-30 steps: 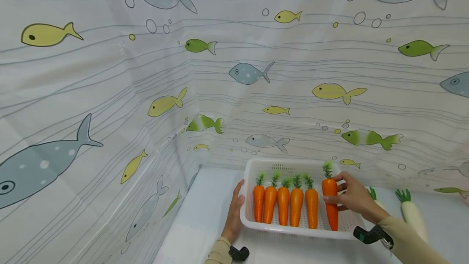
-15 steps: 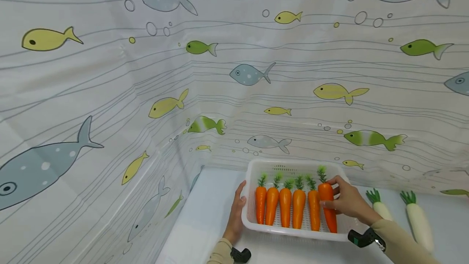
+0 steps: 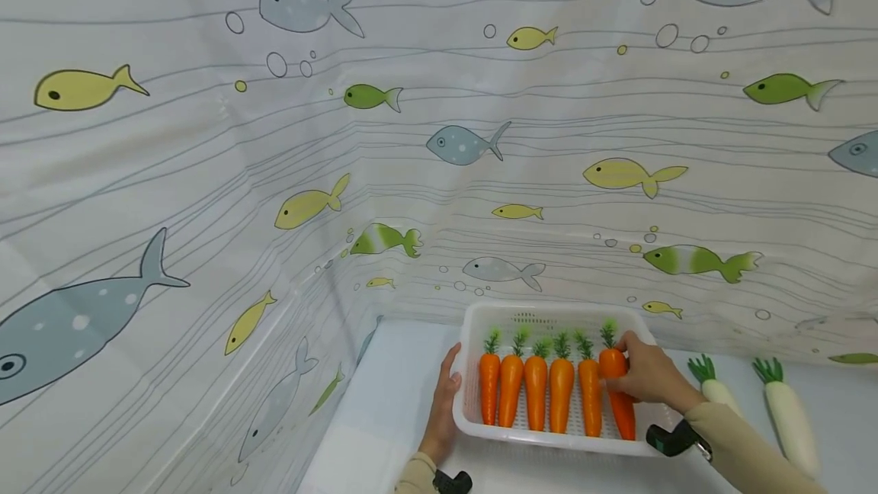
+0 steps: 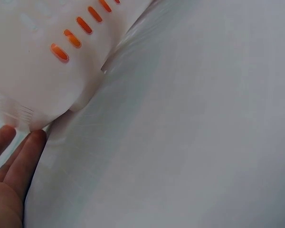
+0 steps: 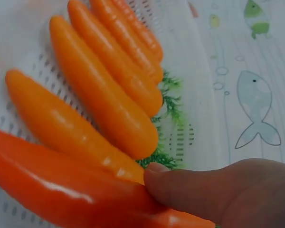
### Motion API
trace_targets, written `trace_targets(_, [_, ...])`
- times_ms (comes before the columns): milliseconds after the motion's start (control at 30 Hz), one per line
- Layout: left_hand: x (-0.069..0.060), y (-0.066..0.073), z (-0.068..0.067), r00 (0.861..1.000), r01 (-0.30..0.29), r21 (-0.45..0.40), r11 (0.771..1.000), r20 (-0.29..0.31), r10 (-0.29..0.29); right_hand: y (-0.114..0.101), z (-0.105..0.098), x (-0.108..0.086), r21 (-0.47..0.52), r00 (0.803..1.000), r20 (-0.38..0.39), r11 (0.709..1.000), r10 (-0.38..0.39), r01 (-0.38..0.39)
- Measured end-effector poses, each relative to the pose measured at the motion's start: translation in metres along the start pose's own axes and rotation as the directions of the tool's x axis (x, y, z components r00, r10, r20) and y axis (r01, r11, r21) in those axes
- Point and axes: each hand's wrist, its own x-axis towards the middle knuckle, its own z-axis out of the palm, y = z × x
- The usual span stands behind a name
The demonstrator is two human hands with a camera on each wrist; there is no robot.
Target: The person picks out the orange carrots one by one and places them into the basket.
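Note:
A white perforated plastic basket (image 3: 549, 441) stands on the table, holding a row of orange toy carrots (image 3: 536, 395) with green tops toward the back. At the right end of that row, my right hand (image 3: 648, 372) pinches one more carrot (image 3: 623, 414), its tip near the front rim. The right wrist view has my thumb (image 5: 190, 187) pressed on this redder carrot (image 5: 61, 190), close beside its neighbour; my other right fingers are hidden there. My left hand (image 3: 442, 406) rests against the basket's left side. Its fingers (image 4: 26, 159) look nearly straight in the left wrist view, touching the basket's outside.
Two white radishes with green tops lie on the table to the right of the basket, the nearer radish (image 3: 716, 393) partly behind my right forearm and the other radish (image 3: 789, 425) farther right. A fish-printed sheet (image 3: 439, 197) covers the walls behind and left.
My right hand has brought the carrot leftward within the basket, narrowing the gap to the row. The left hand has stayed at the basket's side.

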Motion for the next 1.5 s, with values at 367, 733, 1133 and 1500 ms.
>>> trace_targets(367, [-0.001,-0.001,-0.001,1.000,-0.004,-0.013,1.000,0.000,0.004,-0.008,-0.002,0.006,-0.059,0.995,0.090,0.998,0.042,-0.036])
trace_targets(733, [-0.001,0.001,-0.001,1.000,-0.022,-0.011,1.000,-0.001,0.022,-0.009,0.002,0.011,-0.066,0.992,0.108,0.996,0.061,-0.054])
trace_targets(1133, [-0.003,-0.001,-0.001,1.000,0.005,-0.001,1.000,-0.014,-0.005,-0.004,0.010,0.014,-0.145,0.986,0.157,0.989,0.062,-0.039])
trace_targets(1500, [-0.003,-0.001,0.000,1.000,0.002,-0.008,1.000,-0.004,-0.002,-0.003,0.012,0.014,-0.138,0.980,0.182,0.989,0.076,-0.051])
